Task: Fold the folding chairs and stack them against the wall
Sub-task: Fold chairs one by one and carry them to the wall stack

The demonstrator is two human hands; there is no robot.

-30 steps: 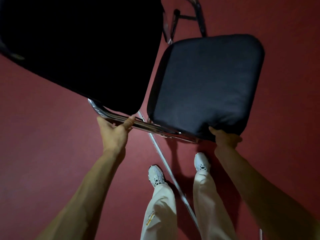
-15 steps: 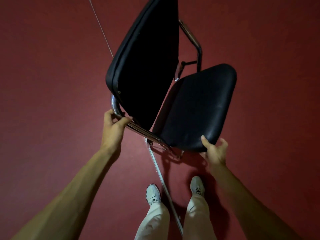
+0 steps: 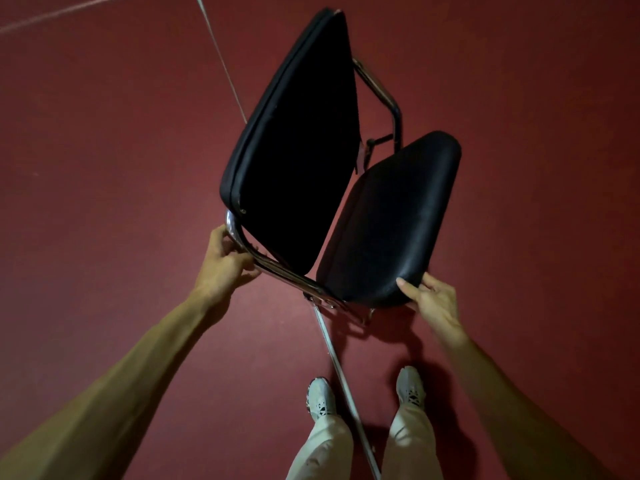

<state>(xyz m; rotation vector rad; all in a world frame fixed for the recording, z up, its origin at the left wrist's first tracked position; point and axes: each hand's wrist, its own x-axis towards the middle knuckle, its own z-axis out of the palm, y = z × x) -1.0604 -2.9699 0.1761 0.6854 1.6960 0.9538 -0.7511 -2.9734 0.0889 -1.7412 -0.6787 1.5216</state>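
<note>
Folding chair (image 3: 311,188): held half closed in front of the person, above the red floor (image 3: 104,150); backrest (image 3: 298,150) and seat (image 3: 391,223) are angled into a V.
Handling: judged stiff and fairly heavy. The vinyl is judged slippery, so the chrome frame (image 3: 277,268) is preferred, clear of the hinge.
Left hand (image 3: 221,261): curled round the chrome frame below the backrest.
Right hand (image 3: 433,299): the seat's near edge is pinched, thumb on top.
Floor: crossed by a metal strip (image 3: 332,355) between white shoes (image 3: 320,401).
</note>
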